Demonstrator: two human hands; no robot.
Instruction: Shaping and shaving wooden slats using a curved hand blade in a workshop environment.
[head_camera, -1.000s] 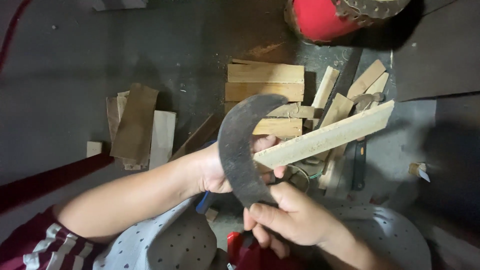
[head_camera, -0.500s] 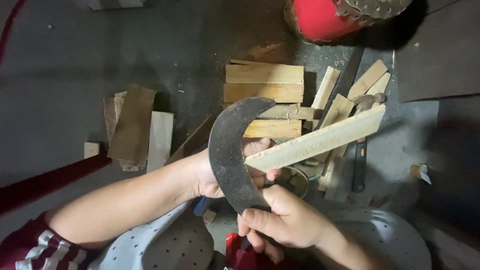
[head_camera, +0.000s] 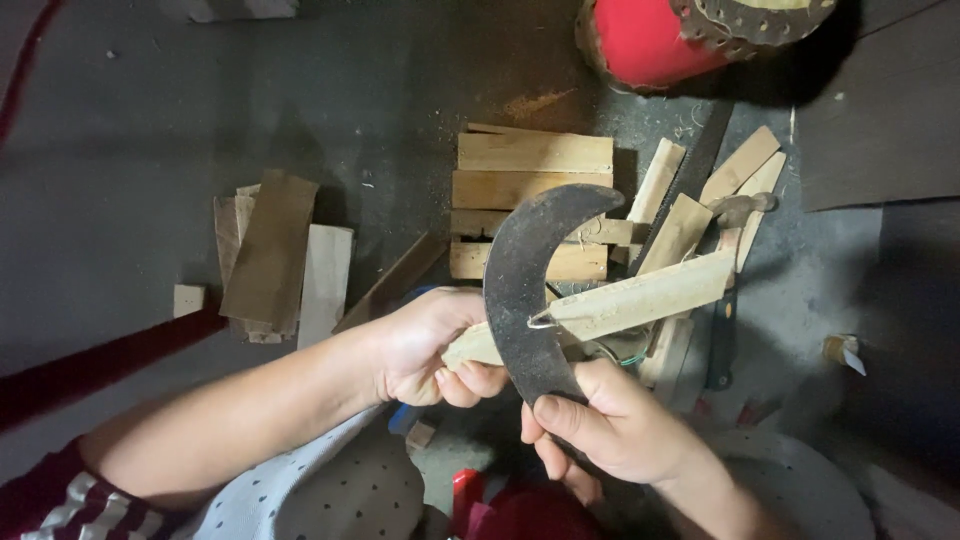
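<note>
Dark, pitted curved blade (head_camera: 520, 290) bites into a pale wood strip (head_camera: 640, 300); right hand (head_camera: 610, 430) fingers grip its base, left hand (head_camera: 430, 345) fingers clasp the strip.

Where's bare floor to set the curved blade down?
Bare floor lies upper left, bordered by the loose boards and the stacked wood pieces. Right of the stack, around the slats and red object, it's crowded.

Left hand (head_camera: 430, 345) fingers curled shut, forearm bare, right hand (head_camera: 610, 425) fisted, thumb up
</note>
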